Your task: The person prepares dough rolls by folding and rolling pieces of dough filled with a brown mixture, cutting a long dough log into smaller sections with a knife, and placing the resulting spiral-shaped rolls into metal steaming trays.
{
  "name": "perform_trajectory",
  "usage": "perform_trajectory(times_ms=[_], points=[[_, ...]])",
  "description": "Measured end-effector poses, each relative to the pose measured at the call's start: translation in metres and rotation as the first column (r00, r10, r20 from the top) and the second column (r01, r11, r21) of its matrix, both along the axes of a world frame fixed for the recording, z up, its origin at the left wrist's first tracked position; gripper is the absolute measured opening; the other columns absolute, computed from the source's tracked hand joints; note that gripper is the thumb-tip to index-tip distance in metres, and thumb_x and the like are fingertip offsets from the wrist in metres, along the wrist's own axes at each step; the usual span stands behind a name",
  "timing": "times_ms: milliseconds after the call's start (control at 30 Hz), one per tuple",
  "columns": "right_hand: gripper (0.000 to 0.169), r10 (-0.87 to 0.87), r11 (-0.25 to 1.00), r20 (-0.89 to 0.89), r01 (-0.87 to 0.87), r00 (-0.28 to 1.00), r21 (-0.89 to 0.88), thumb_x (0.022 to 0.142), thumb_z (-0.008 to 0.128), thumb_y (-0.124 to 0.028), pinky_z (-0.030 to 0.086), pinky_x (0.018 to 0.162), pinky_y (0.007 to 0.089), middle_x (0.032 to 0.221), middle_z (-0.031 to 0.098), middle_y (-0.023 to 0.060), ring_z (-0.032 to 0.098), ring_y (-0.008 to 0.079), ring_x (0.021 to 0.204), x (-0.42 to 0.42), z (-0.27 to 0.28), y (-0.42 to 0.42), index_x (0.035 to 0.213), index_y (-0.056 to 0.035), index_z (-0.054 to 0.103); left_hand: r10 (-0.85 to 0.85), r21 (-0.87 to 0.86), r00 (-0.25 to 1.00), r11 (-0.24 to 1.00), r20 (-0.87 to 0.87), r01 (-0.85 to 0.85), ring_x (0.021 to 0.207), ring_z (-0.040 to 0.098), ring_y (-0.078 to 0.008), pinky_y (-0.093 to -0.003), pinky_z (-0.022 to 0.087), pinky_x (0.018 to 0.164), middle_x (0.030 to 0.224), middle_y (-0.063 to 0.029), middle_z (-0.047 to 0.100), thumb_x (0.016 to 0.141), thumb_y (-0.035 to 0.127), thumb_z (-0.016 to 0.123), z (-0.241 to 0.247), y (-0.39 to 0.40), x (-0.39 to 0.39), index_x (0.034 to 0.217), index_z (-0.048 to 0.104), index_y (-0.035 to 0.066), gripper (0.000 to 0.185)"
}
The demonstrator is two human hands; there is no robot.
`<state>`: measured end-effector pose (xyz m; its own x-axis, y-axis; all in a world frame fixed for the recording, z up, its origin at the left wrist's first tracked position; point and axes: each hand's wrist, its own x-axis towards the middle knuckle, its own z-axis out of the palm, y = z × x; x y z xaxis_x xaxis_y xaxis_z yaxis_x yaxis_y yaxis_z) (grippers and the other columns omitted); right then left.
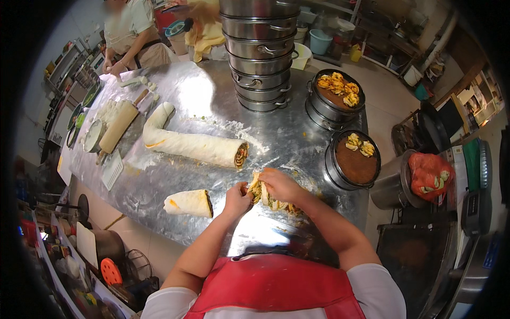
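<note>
My left hand (238, 198) and my right hand (277, 184) hold a slice of filled dough (256, 190) between them, over the near part of the metal table. More cut slices (279, 205) lie in a row just under and beside my right hand. To the left of my hands rests a short piece of filled dough roll (189, 203), its cut end towards me. Beyond it, a long filled dough roll (195, 148) bends at its far left end, and its cut right end shows a spiral of filling.
A tall stack of steel steamers (261, 60) stands at the back. Two round steamers (354, 159) with shaped dough stand at the right. A rolling pin (119, 127), a bowl (94, 136) and a white slotted scraper (113, 170) lie left. A co-worker (131, 36) handles dough at the far left.
</note>
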<state>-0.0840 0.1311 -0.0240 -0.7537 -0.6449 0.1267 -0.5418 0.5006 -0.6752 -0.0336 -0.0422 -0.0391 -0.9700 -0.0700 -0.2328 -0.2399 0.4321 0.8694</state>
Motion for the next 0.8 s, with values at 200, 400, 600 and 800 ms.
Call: perform_trajectory(times_ms=[200,400,600,800], points=[[0.025,-0.029,0.991,-0.07,0.019,0.997,-0.132,0.073,0.047,-0.005,0.038,0.084,0.0387,0.099,0.053,0.0152,0.047,0.0323,0.097,0.0,-0.011,0.006,0.097,-0.0021,0.054,-0.133,-0.228,0.986,0.968,-0.097,0.108,0.064,0.057,-0.0329,-0.0368,0.045,0.06,0.071,-0.0204,0.058,0.064,0.017,0.064,0.019,0.018,-0.001,0.081,0.059,-0.002,0.026],[0.038,-0.062,0.997,-0.025,0.06,0.998,-0.053,0.074,0.049,-0.005,0.032,0.095,0.0384,0.116,0.046,0.0176,0.039,0.0331,0.113,-0.001,-0.012,-0.008,0.112,-0.0011,0.046,0.026,0.305,0.988,0.95,0.154,-0.073,0.06,0.055,-0.0111,-0.0235,0.045,0.052,0.074,-0.0093,0.061,0.071,0.01,0.06,0.009,-0.002,-0.013,0.092,0.057,-0.007,0.027],[0.052,0.069,0.998,-0.022,-0.068,0.997,0.014,0.066,0.059,-0.005,0.032,0.096,0.037,0.12,0.042,0.0188,0.035,0.0341,0.116,-0.007,-0.009,-0.041,0.116,-0.0008,0.044,-0.036,0.71,0.907,0.635,0.421,-0.304,0.063,0.059,-0.0174,-0.0227,0.049,0.053,0.08,-0.013,0.059,0.079,0.003,0.044,0.038,-0.041,-0.018,0.097,0.052,-0.007,0.022],[0.033,0.127,0.99,0.041,-0.129,0.991,0.057,0.068,0.054,-0.005,0.04,0.08,0.0387,0.099,0.048,0.0166,0.046,0.0332,0.096,0.002,0.013,-0.047,0.101,-0.0013,0.049,-0.209,0.784,0.927,0.607,0.313,-0.127,0.071,0.06,-0.0196,-0.0263,0.051,0.059,0.086,-0.0139,0.059,0.077,0.006,0.059,0.053,-0.054,-0.003,0.099,0.05,-0.006,0.027]])
